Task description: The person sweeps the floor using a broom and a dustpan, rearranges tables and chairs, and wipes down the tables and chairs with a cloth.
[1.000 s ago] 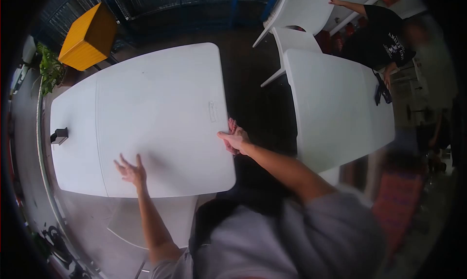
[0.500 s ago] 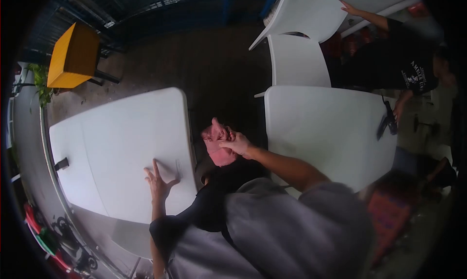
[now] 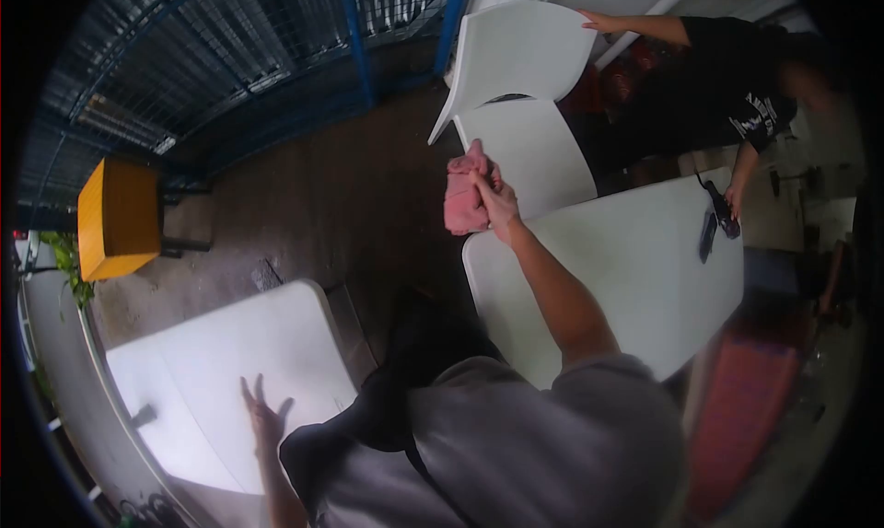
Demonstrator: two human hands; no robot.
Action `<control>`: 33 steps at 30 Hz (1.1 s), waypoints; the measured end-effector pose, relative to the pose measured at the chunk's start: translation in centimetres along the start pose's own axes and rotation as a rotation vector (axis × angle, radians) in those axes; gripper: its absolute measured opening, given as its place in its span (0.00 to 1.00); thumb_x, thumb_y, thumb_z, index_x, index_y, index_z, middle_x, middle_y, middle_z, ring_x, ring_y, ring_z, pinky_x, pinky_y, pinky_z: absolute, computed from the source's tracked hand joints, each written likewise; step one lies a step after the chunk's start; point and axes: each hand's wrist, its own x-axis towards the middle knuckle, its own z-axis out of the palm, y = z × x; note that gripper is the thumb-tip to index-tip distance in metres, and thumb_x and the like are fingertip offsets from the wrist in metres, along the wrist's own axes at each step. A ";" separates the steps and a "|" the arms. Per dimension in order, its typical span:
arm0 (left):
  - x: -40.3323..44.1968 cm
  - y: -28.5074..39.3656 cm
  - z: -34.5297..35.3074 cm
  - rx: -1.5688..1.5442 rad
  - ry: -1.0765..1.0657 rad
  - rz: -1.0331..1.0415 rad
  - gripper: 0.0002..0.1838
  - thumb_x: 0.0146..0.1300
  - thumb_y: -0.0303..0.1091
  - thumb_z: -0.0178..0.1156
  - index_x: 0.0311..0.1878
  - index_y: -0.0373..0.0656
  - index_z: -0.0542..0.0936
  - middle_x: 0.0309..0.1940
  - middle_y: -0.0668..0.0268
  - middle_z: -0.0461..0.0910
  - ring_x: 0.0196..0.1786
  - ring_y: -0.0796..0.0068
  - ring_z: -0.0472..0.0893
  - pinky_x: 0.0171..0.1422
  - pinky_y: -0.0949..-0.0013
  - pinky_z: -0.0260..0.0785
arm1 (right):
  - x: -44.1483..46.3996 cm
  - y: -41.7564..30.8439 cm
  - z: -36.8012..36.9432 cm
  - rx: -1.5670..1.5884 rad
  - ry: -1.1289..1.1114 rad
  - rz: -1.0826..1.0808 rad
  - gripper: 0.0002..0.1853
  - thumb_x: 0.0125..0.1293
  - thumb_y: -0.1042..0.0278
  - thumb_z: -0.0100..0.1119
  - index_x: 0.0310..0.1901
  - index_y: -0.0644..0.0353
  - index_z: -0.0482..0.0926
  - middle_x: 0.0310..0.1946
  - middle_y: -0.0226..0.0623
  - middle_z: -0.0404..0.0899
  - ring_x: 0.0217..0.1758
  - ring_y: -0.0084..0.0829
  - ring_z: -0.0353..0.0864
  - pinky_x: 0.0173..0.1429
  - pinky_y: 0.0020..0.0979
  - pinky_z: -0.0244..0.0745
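Observation:
My right hand is closed around a crumpled pink cloth, held up between a white chair and the near-left corner of the right white table. Over the left white table, my left hand has its fingers spread and holds nothing; whether it touches the surface I cannot tell. A small dark object stands near that table's far left side.
Another person stands at the upper right, one hand on the chair back, the other by dark items on the right table. A yellow table stands at the left, near blue-framed mesh. Red matting lies lower right.
The view has turned towards the right table. My right hand has left the left table's edge and carried the pink cloth up to the chair. My left hand stays spread over the left table.

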 end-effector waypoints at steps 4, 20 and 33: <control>13.3 11.0 -10.8 0.127 0.161 0.177 0.38 0.55 0.32 0.70 0.69 0.49 0.65 0.75 0.52 0.49 0.73 0.43 0.57 0.71 0.48 0.61 | 3.3 -2.6 -3.9 -0.074 0.403 -0.036 0.25 0.59 0.49 0.69 0.51 0.56 0.77 0.38 0.28 0.76 0.39 0.22 0.76 0.40 0.27 0.76; 51.4 51.9 -9.9 -0.341 -0.429 0.795 0.26 0.62 0.33 0.65 0.63 0.40 0.72 0.56 0.53 0.78 0.57 0.58 0.80 0.58 0.60 0.74 | 40.8 -22.3 -5.2 -0.244 1.049 -0.517 0.24 0.65 0.58 0.61 0.61 0.52 0.74 0.55 0.54 0.71 0.58 0.49 0.70 0.61 0.40 0.68; 68.0 79.6 5.9 -0.717 -0.944 0.935 0.35 0.76 0.59 0.29 0.74 0.41 0.59 0.70 0.56 0.64 0.72 0.63 0.62 0.75 0.66 0.49 | 43.2 -19.9 -2.3 -0.417 1.174 -0.598 0.26 0.64 0.59 0.53 0.65 0.49 0.70 0.74 0.48 0.51 0.73 0.58 0.52 0.71 0.49 0.54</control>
